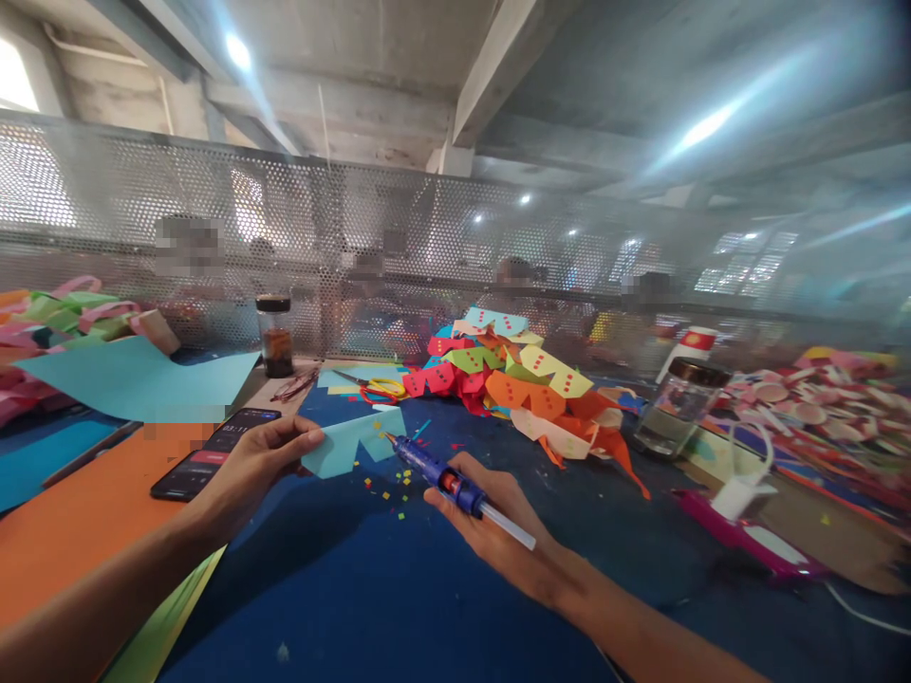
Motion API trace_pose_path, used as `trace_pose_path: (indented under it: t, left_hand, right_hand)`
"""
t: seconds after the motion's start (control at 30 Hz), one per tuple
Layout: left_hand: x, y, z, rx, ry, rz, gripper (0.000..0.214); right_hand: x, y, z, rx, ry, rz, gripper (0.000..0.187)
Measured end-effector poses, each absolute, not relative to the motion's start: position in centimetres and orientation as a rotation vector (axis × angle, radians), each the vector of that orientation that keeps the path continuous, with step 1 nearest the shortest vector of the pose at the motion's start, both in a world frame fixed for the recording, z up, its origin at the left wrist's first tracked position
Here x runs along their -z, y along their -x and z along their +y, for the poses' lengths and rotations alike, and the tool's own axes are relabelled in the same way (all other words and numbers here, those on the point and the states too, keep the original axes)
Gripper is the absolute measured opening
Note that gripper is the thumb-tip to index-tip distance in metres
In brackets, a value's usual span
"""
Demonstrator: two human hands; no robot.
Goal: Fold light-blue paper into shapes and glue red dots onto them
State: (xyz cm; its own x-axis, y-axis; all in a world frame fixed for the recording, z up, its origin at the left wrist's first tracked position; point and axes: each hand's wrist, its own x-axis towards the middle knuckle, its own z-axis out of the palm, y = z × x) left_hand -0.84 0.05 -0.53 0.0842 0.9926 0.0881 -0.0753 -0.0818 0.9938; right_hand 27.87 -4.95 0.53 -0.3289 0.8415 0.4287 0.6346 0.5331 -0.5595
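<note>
Between its thumb and fingers, my left hand [274,451] pinches the left end of a light blue paper cutout [342,444], which is raised off the table. My right hand [491,507] is wrapped round a blue glue gun [441,474] with a clear glue stick [509,526] poking out of its back end. The gun's tip is at the cutout's right part; whether it touches is unclear. Small yellow, green and red paper squares [386,495] lie on the table below. Yellow-handled scissors [381,387] rest just behind the cutout.
A pile of colourful dotted paper cutouts [527,379] stands at the back centre. A phone [213,455] lies on orange paper [92,512] at left. One jar [274,337] stands back left, another [676,408] right. A magenta power strip [754,541] lies at right, before a perforated metal screen [399,228].
</note>
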Motion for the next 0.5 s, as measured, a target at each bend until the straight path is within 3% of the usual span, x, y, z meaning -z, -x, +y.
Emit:
trace_pose_path:
  t: [0.5]
  left_hand:
    - [0.78,1.05,0.25,-1.233,-1.26,1.048,0.033]
  right_hand:
    - [-0.41,-27.89,-4.72,-0.356,1.17,-2.082,0.024]
